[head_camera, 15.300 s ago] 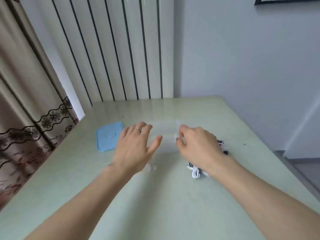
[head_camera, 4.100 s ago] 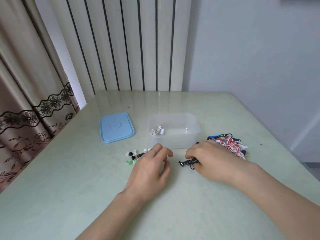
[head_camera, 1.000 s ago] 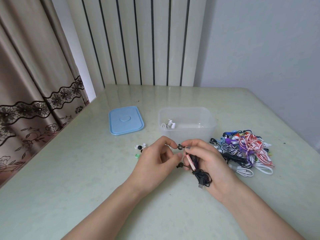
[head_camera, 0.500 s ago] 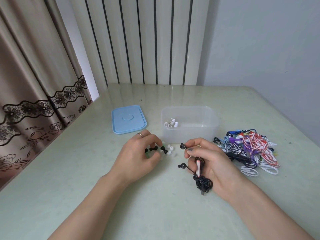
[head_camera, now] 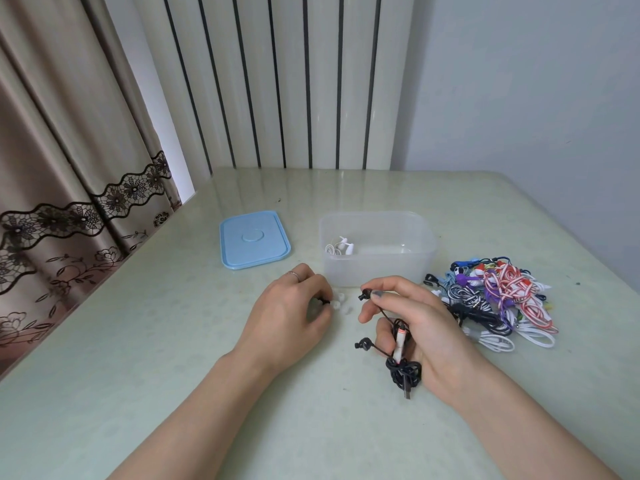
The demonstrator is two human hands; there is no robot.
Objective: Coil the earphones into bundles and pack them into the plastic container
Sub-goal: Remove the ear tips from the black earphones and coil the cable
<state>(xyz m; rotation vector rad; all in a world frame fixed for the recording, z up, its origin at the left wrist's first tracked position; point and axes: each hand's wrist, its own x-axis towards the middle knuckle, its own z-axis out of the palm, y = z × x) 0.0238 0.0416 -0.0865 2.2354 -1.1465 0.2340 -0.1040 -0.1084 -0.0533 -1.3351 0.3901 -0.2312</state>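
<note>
Right hand: our right hand (head_camera: 420, 327) grips the black earphones (head_camera: 401, 362), one bud pinched at the fingertips.
Left hand: our left hand (head_camera: 287, 317) curls onto small ear tips (head_camera: 337, 304); what it pinches we cannot tell.
Plastic container: the plastic container (head_camera: 420, 268) stands open behind both hands, white earphones (head_camera: 339, 247) inside.
Pile: tangled earphones (head_camera: 498, 299) right of it.

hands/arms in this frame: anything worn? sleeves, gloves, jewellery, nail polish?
No gloves, and no sleeves in view: both forearms are bare to the frame edge. The left hand wears one thin ring on a finger. The right hand shows no ring or watch; its one visible nail looks dark grey, perhaps polish.
</note>
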